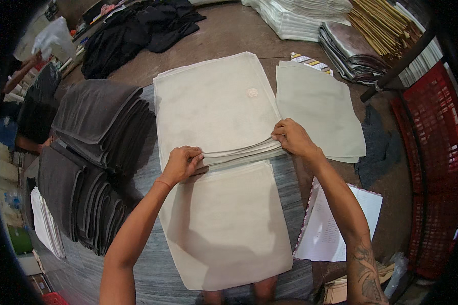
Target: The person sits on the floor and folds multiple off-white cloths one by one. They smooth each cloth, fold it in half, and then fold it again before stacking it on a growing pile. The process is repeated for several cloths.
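A stack of cream fabric panels [213,101] lies in front of me, a pale round mark near its upper right. My left hand [187,160] pinches the near edge of this stack at the left, and my right hand [289,136] grips it at the right, so the layered edges show between them. Below them a second cream stack [224,218] lies toward me. A grayer pale stack [318,107] sits to the right of the upper one.
Folded dark grey fabric piles [94,117] stand at left, black cloth [127,35] behind. Written papers [361,208] lie right, beside red plastic crates [432,152]. White, yellow and brown bundles [300,15] occupy the back right. Another person's arm [25,73] holds clear plastic at far left.
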Available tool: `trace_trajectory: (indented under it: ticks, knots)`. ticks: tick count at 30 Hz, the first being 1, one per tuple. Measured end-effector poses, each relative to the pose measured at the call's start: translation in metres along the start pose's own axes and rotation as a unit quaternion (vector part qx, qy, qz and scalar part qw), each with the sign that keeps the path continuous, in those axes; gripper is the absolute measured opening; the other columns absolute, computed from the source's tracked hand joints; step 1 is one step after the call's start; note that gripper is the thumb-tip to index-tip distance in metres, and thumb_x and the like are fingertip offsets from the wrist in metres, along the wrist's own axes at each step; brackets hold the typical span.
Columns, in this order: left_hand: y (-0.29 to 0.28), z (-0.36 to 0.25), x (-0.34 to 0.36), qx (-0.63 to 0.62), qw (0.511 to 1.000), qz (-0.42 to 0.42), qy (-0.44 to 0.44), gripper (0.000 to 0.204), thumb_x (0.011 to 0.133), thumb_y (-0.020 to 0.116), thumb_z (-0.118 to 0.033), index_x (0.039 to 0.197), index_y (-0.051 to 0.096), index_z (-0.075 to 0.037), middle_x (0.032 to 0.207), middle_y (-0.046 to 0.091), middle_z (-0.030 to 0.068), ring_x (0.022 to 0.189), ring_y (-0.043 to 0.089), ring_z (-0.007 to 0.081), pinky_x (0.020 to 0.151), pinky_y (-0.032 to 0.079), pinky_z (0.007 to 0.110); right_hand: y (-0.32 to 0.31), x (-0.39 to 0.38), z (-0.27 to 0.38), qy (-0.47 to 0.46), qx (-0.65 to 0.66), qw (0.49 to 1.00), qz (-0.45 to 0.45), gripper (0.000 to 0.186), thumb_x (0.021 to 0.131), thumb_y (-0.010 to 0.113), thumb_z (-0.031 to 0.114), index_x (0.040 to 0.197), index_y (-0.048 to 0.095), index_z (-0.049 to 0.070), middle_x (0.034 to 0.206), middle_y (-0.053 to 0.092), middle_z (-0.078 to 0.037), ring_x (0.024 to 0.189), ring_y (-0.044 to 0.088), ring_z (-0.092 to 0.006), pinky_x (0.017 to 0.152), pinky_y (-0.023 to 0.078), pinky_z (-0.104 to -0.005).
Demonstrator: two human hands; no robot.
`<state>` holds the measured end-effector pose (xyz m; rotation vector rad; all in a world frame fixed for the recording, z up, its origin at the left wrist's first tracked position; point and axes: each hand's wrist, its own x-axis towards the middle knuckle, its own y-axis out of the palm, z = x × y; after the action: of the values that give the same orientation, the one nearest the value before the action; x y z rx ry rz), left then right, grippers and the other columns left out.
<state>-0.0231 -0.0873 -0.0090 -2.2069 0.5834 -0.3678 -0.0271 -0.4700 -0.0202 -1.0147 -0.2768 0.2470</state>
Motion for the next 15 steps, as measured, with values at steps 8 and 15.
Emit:
trace_trajectory:
  ticks: [8, 15]
  knots:
    - [-0.012, 0.008, 0.009, 0.034, 0.998, 0.051, -0.019, 0.017, 0.084, 0.067, -0.012, 0.091, 0.075, 0.003, 0.092, 0.075, 0.0160, 0.086, 0.071, 0.0349, 0.081, 0.056, 0.040, 0.000, 0.016, 0.000, 0.016, -0.046, 0.999, 0.021, 0.014, 0.083, 0.064, 0.010, 0.087, 0.075, 0.002, 0.092, 0.069, -0.016, 0.096, 0.062, -0.0367, 0.086, 0.051, -0.0469]
    - [-0.047, 0.024, -0.014, 0.131, 0.967, -0.013, -0.218, 0.025, 0.076, 0.064, -0.004, 0.097, 0.078, -0.005, 0.087, 0.074, 0.0177, 0.082, 0.071, 0.0391, 0.079, 0.057, 0.043, -0.027, 0.034, 0.005, 0.044, -0.043, 0.994, -0.091, 0.017, 0.086, 0.062, 0.011, 0.096, 0.073, 0.003, 0.097, 0.070, -0.017, 0.099, 0.064, -0.0384, 0.088, 0.050, -0.0477]
